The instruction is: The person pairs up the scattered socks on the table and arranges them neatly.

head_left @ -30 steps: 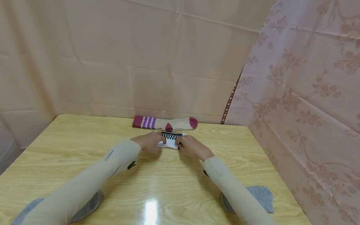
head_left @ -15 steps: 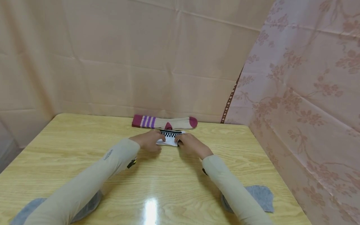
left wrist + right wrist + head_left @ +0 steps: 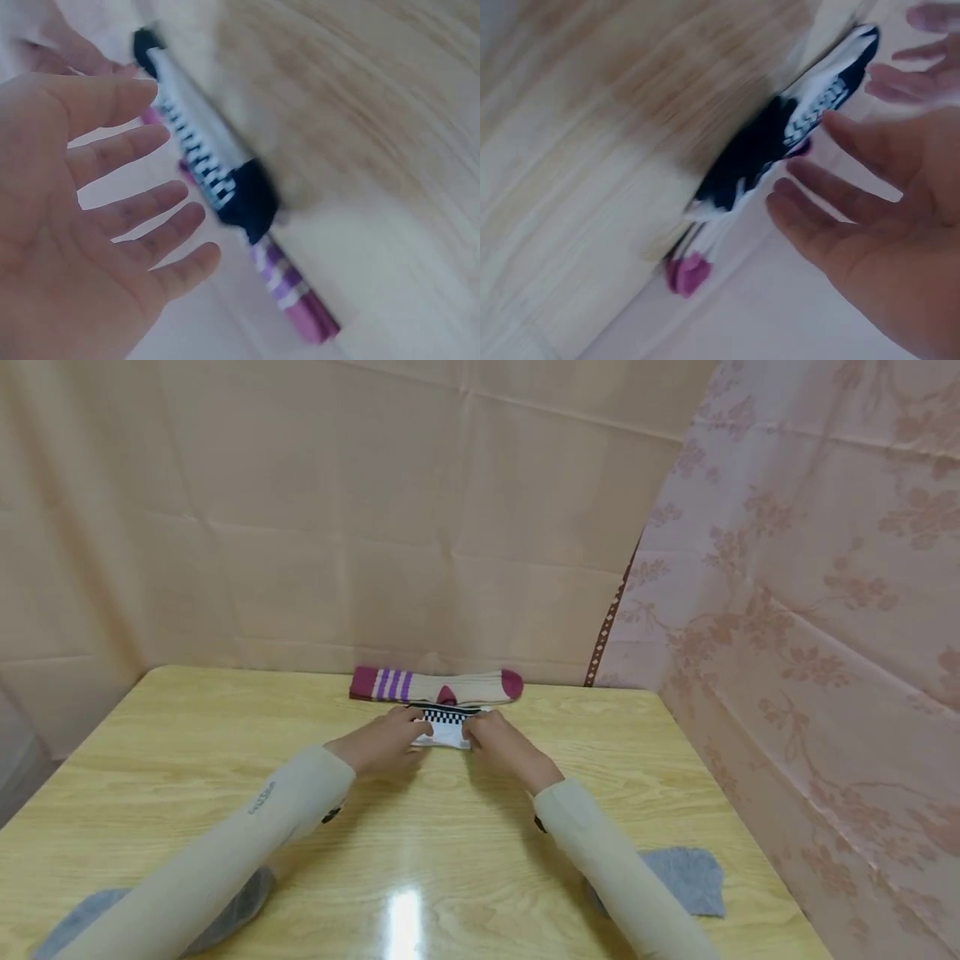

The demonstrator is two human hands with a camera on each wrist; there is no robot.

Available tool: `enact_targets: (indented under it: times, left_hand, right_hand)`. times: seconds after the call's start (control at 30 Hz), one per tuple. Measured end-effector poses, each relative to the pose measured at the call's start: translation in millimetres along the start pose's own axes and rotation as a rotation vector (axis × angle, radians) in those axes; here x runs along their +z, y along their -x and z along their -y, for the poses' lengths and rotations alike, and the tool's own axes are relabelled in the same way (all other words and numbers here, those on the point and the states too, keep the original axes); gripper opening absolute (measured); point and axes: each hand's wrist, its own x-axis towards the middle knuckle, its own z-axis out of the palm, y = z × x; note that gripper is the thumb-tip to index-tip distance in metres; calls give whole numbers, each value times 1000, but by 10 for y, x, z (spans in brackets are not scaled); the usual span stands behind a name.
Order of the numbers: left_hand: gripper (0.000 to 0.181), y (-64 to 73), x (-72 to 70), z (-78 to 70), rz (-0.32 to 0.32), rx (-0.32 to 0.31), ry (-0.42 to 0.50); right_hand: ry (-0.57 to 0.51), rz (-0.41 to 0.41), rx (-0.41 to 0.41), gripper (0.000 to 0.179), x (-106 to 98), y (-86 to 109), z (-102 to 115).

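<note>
As I observe in the head view, the checkered sock (image 3: 447, 732) lies just on the near side of the striped sock (image 3: 427, 686), between left hand (image 3: 384, 740) and right hand (image 3: 510, 748). Left wrist view: left fingers spread, grasping nothing. Right wrist view: right fingers loose, no grip evident. Risk: uneven fingertip pressure could skew or crease the checkered sock against the striped sock.

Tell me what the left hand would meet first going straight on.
Likely the black-and-white checkered sock; the left hand points toward it, though any gap is hard to judge.
</note>
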Motion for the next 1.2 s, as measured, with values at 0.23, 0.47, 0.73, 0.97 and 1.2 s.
enact_targets:
  times: [0.23, 0.47, 0.73, 0.97, 1.2]
  left_hand:
    - [32, 472, -275, -52, -72, -18, 4]
    - [27, 1003, -450, -89, -64, -56, 44]
    - [26, 1621, -449, 9, -73, -160, 37]
    - [27, 2137, -433, 82, -115, -230, 30]
    - [24, 2526, -395, 129, -146, -324, -10]
  right_hand:
    - [-30, 1, -69, 22, -53, 99, 415]
    - [-22, -2, -161, 20, -18, 107, 867]
    - [-46, 62, -203, 20, 74, 93, 1225]
    - [-38, 72, -233, 15, 156, 53, 1468]
    - [64, 102, -325, 6, 210, 12, 1750]
